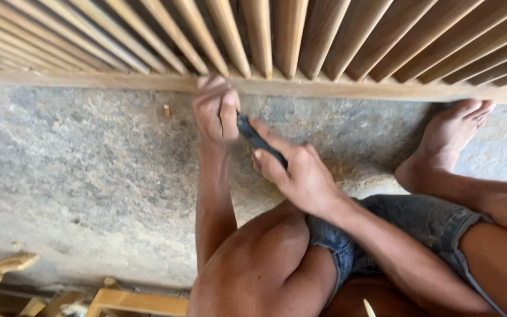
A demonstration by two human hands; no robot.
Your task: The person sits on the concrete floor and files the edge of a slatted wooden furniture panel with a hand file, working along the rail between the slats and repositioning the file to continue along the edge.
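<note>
— What are your hands on?
— My left hand (pixel 217 113) is clenched against the bottom rail (pixel 335 89) of the slatted wooden panel (pixel 300 35); my right hand (pixel 297 170) grips a dark tool (pixel 253 136), mostly hidden.
— Room?
— Bare concrete floor (pixel 89 164) left; my foot (pixel 447 141) right.

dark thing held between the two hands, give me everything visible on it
The dark strip is narrow, flat and blackish-blue, matte, possibly folded sanding paper or a thin tool; the material is unclear. It lies slanted, upper end under the left hand, lower end pinched by the right hand. Fingers hide most of it. It sits just below the wooden rail, above the concrete floor.
</note>
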